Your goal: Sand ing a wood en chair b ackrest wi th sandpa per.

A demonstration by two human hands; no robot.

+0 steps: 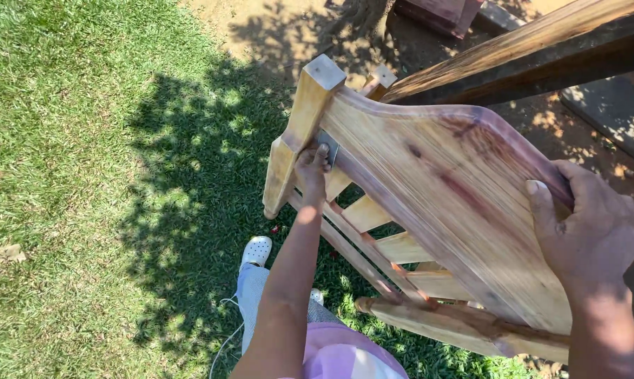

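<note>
To my left lies sunlit grass (64,175), dappled with tree shadow. My left hand (311,172) reaches up to the wooden chair frame (443,203), its fingers (321,156) pinched on a small grey sanding block (329,146) where the post (299,133) meets the curved backrest panel. Below, my white shoe (256,250) stands on the grass. My right hand (589,224) grips the panel's upper edge, fingers wrapped over it, thumb flat against the face.
</note>
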